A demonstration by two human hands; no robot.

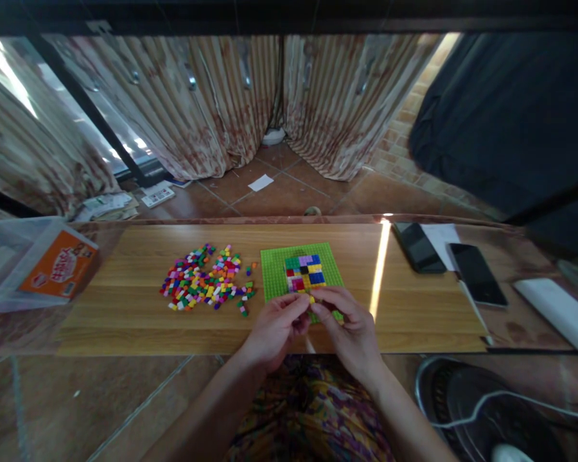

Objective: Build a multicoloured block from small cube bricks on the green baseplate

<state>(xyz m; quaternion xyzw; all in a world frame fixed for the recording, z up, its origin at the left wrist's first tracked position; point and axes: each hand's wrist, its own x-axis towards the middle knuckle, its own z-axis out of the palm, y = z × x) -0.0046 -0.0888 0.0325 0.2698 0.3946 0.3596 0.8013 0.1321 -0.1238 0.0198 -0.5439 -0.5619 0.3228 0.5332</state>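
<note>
Left hand (274, 326), mine: fingers curled, thumb and forefinger pinching a small yellow brick (312, 299). Right hand (352, 325), also mine: thumb and forefinger closed on the same brick from the other side. Below my wrists, one patterned garment (308, 410), yellow and purple on dark, over my lap.

Under and beyond my fingertips, one green studded baseplate (273, 273), flat on the wood-grain desk (125, 317). On it, one patch of joined bricks (304, 270) in green, lilac, blue, yellow, black, red and pink, just beyond my hands.

To my left on the desk, one spread heap of loose bricks (195, 282), mixed colours, apart from the baseplate; several strays lie between. Farther left, one translucent tub (2, 256) with an orange label (58, 266).

To my right, two dark phones (419, 248), well apart from the bricks, a white paper (440, 242) between them.

Past the desk, one tiled floor (296, 192) bearing a white slip (261, 183); behind, striped curtains (212, 115).
</note>
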